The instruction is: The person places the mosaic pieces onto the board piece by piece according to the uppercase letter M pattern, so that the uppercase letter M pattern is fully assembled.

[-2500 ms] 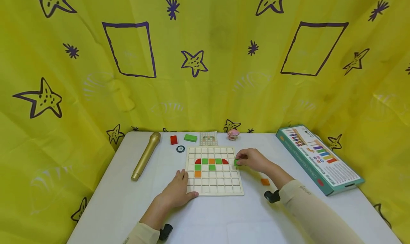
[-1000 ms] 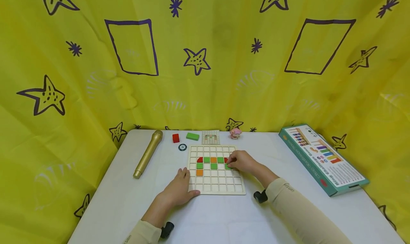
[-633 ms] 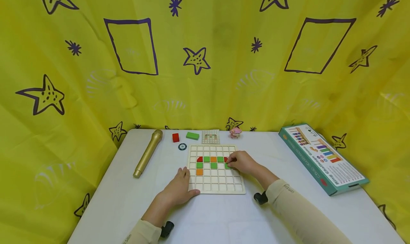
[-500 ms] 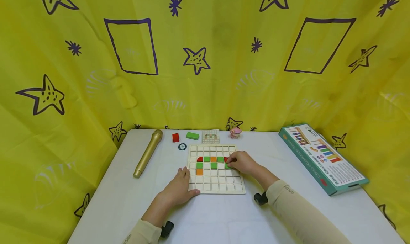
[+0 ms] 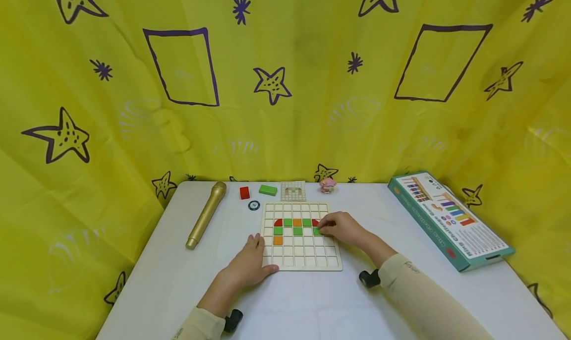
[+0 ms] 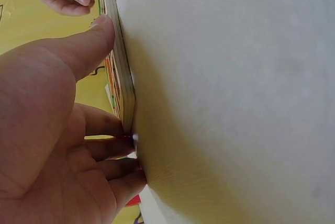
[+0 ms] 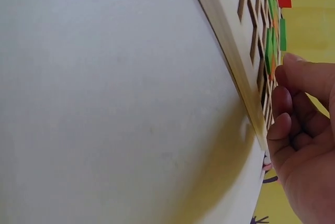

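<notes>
A pale wooden grid board (image 5: 308, 262) lies on the white table, with red, green and orange tiles in some cells. My left hand (image 5: 246, 264) rests at its near left corner, thumb along the front edge and relaxed fingers against the left side. My right hand (image 5: 345, 229) is over the board's right edge. Its bent fingertips are at a green tile (image 5: 316, 231), which lies in a cell below a red rounded tile (image 5: 315, 222). In the right wrist view, no tile shows between the thumb (image 7: 296, 59) and the loosely curled fingers.
Behind the board are a small pattern card (image 5: 293, 191), a green block (image 5: 268, 190), a red block (image 5: 244, 193), a round chip (image 5: 254, 205) and a pink figurine (image 5: 327, 185). A gold microphone (image 5: 206, 216) lies left. A game box (image 5: 450, 221) lies right.
My right hand brought the green tile from beside the board into a cell, then drew back slightly to the right. The orange tile on the table is out of sight now. My left hand stayed put.
</notes>
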Demonstrator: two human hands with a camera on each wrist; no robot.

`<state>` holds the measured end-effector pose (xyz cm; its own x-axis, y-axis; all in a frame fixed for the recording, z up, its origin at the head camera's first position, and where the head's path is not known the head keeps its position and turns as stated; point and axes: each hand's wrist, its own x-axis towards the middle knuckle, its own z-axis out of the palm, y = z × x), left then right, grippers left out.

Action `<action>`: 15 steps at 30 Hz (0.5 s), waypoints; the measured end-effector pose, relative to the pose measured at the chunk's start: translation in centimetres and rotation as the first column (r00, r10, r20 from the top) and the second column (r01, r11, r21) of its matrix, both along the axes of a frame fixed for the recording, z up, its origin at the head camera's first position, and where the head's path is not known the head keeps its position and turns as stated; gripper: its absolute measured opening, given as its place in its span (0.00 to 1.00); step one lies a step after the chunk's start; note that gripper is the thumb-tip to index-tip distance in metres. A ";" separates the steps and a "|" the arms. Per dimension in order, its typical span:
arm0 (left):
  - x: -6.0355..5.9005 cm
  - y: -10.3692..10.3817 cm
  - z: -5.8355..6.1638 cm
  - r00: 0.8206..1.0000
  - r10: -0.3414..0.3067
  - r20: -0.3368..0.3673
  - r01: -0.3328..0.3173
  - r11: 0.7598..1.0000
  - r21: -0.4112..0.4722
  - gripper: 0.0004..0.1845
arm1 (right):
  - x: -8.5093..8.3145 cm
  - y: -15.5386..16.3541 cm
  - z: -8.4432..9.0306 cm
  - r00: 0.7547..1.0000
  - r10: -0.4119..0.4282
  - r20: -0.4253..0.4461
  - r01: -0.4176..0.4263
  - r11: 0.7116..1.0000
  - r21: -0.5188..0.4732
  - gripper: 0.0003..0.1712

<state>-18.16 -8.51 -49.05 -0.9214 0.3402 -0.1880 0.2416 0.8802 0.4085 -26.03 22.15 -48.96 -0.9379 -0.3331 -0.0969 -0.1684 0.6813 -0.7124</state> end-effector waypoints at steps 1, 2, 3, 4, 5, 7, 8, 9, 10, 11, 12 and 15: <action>0.0 0.0 0.0 1.000 -0.001 0.000 0.001 1.000 0.001 0.51 | 0.0 0.2 0.1 1.000 0.000 0.002 0.000 1.000 -0.001 0.04; -0.1 0.0 -0.1 1.000 -0.002 -0.001 0.002 1.000 0.002 0.51 | 0.1 0.5 0.2 1.000 0.000 0.005 0.000 1.000 -0.002 0.04; -0.1 0.0 -0.1 1.000 -0.004 -0.002 0.004 1.000 0.002 0.51 | 0.2 0.8 0.3 1.000 0.000 0.005 0.000 1.000 -0.001 0.04; -0.2 0.0 -0.1 1.000 -0.005 -0.005 0.005 1.000 0.003 0.51 | 0.2 1.0 0.5 1.000 -0.006 0.006 0.006 1.000 0.001 0.04; -0.2 0.0 -0.2 1.000 -0.007 -0.006 0.007 1.000 0.002 0.51 | 0.3 1.3 0.7 1.000 -0.004 0.000 0.004 1.000 0.004 0.04; -0.3 0.1 -0.1 1.000 -0.011 -0.012 0.011 1.000 -0.002 0.51 | 0.4 1.9 0.9 1.000 -0.011 -0.008 0.012 1.000 0.008 0.03; -0.2 0.1 -0.1 1.000 -0.011 -0.012 0.011 1.000 -0.003 0.51 | 0.5 2.1 1.0 1.000 -0.017 -0.010 0.017 1.000 0.010 0.03; -0.3 0.1 -0.1 1.000 -0.011 -0.013 0.011 1.000 -0.004 0.51 | 0.6 2.4 1.1 1.000 -0.021 -0.014 0.021 1.000 0.015 0.03; -0.3 0.1 -0.1 1.000 -0.011 -0.012 0.011 1.000 -0.005 0.51 | 0.8 2.7 1.2 1.000 -0.022 -0.018 0.022 1.000 0.022 0.03; -0.3 0.1 -0.2 1.000 -0.010 -0.010 0.010 1.000 -0.005 0.51 | 0.9 3.0 1.3 1.000 -0.023 -0.020 0.023 0.999 0.027 0.03; -0.2 0.1 -0.2 1.000 -0.008 -0.007 0.008 1.000 -0.004 0.51 | 1.0 3.2 1.3 0.999 -0.028 -0.019 0.029 0.999 0.034 0.03; -0.2 0.1 -0.2 1.000 -0.006 -0.005 0.006 1.000 0.001 0.51 | 1.5 3.9 1.4 0.999 -0.036 -0.020 0.037 0.998 0.055 0.04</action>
<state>-18.35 -8.43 -49.25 -0.9202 0.3460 -0.1829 0.2491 0.8783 0.4082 -24.55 26.10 -47.57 -0.9512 -0.2934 -0.0961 -0.1560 0.7252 -0.6707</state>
